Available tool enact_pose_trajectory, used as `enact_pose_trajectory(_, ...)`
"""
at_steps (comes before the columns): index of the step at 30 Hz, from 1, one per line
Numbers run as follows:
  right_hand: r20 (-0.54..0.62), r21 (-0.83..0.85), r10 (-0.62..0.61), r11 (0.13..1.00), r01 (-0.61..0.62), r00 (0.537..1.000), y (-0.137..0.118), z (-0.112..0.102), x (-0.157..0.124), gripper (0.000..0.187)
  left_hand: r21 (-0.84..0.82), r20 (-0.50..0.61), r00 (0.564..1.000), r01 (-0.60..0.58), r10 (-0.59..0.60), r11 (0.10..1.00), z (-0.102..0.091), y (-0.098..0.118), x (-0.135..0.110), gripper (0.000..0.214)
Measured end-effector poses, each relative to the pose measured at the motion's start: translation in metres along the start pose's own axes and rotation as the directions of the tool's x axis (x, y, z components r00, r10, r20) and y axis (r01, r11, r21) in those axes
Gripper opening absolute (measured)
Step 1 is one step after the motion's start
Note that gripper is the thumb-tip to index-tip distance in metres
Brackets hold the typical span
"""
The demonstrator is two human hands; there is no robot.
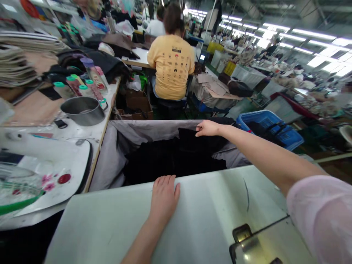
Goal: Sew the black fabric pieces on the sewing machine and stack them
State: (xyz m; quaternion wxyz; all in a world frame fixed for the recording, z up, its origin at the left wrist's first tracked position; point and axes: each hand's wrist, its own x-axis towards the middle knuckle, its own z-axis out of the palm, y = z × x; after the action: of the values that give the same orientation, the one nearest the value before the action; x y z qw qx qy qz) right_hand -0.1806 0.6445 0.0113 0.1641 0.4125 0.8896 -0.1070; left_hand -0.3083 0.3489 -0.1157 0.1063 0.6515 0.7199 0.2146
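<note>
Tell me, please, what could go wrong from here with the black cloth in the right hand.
The right hand seems to pinch the black cloth only near its edge, so it might slip free. If it did, it could be hard to pick out against the equally black pile in the lined bin. Separately, the metal pan sits near the edge of the side table, so a bump might knock it off.

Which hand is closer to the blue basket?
Right. The right hand pinches black cloth to the left of the blue basket; the left hand rests on the pale table, farther away.
</note>
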Motion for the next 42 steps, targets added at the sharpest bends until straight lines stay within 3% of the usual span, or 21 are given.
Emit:
enact_pose_trajectory(4,-0.191,-0.048,-0.050,0.998,0.041,0.980,-0.009,-0.053,-0.045,0.025,0.025,0.054,0.998,0.011,-0.012,1.000,-0.006,0.004,0.001,0.034)
enact_pose_trajectory(9,-0.376,-0.166,-0.167,0.980,0.111,0.911,-0.016,-0.082,-0.107,0.032,0.069,-0.032,0.999,-0.002,0.004,0.998,-0.008,0.010,0.000,0.030)
enact_pose_trajectory(13,-0.551,-0.226,-0.213,0.969,0.102,0.807,-0.029,-0.089,-0.158,0.033,0.096,-0.150,0.988,-0.029,0.044,0.995,-0.003,0.011,-0.003,0.026)
enact_pose_trajectory(16,-0.693,-0.239,-0.229,0.968,0.082,0.683,-0.046,-0.092,-0.211,0.031,0.098,-0.316,0.940,-0.105,0.131,0.990,-0.005,0.022,-0.014,0.032)
enact_pose_trajectory(19,-0.798,-0.232,-0.224,0.971,0.057,0.560,-0.069,-0.087,-0.280,0.030,0.072,-0.495,0.829,-0.259,0.260,0.963,-0.023,0.065,-0.042,0.036)
enact_pose_trajectory(21,-0.827,-0.253,-0.252,0.965,0.068,0.503,-0.089,-0.071,-0.331,0.028,-0.191,-0.642,0.736,-0.426,0.216,0.884,-0.044,0.116,-0.075,0.041)
enact_pose_trajectory(22,-0.833,-0.279,-0.285,0.956,0.084,0.475,-0.101,-0.059,-0.355,0.027,-0.439,-0.693,0.717,-0.498,0.070,0.748,-0.057,0.145,-0.096,0.047)
enact_pose_trajectory(24,-0.829,-0.316,-0.350,0.937,0.152,0.436,-0.127,-0.028,-0.399,0.025,-0.811,-0.512,0.854,-0.448,-0.086,0.377,-0.083,0.201,-0.143,0.057)
enact_pose_trajectory(25,-0.823,-0.296,-0.355,0.934,0.199,0.444,-0.141,-0.009,-0.420,0.024,-0.903,-0.393,0.914,-0.363,-0.100,0.229,-0.095,0.225,-0.167,0.065)
enact_pose_trajectory(27,-0.769,-0.200,-0.355,0.924,0.327,0.532,-0.165,0.031,-0.458,0.022,-0.959,-0.283,0.955,-0.281,-0.092,0.037,-0.110,0.258,-0.213,0.063)
enact_pose_trajectory(29,-0.676,-0.103,-0.397,0.885,0.455,0.620,-0.178,0.071,-0.493,0.019,-0.956,-0.270,0.951,-0.284,-0.150,-0.076,-0.110,0.271,-0.255,0.049)
enact_pose_trajectory(32,-0.532,0.331,-0.439,0.679,0.655,0.724,-0.173,0.123,-0.536,0.016,-0.935,-0.209,0.912,-0.292,-0.352,-0.203,-0.093,0.266,-0.312,0.032)
enact_pose_trajectory(34,-0.548,0.540,-0.316,0.573,0.616,0.775,-0.159,0.154,-0.554,0.027,-0.931,-0.106,0.902,-0.237,-0.418,-0.276,-0.080,0.255,-0.346,0.026)
enact_pose_trajectory(36,-0.635,0.646,-0.029,0.528,0.551,0.772,-0.149,0.186,-0.566,0.039,-0.931,-0.002,0.928,-0.138,-0.374,-0.339,-0.071,0.244,-0.376,0.023)
enact_pose_trajectory(37,-0.635,0.683,0.058,0.509,0.524,0.771,-0.147,0.202,-0.569,0.045,-0.926,0.041,0.943,-0.089,-0.330,-0.367,-0.068,0.239,-0.390,0.022)
enact_pose_trajectory(39,-0.566,0.766,0.068,0.411,0.494,0.822,-0.151,0.236,-0.576,0.055,-0.908,0.098,0.961,-0.020,-0.258,-0.419,-0.063,0.230,-0.414,0.022)
enact_pose_trajectory(42,-0.349,0.910,-0.084,0.205,0.359,0.933,-0.168,0.280,-0.584,0.055,-0.878,0.139,0.961,0.008,-0.239,-0.479,-0.058,0.218,-0.436,0.023)
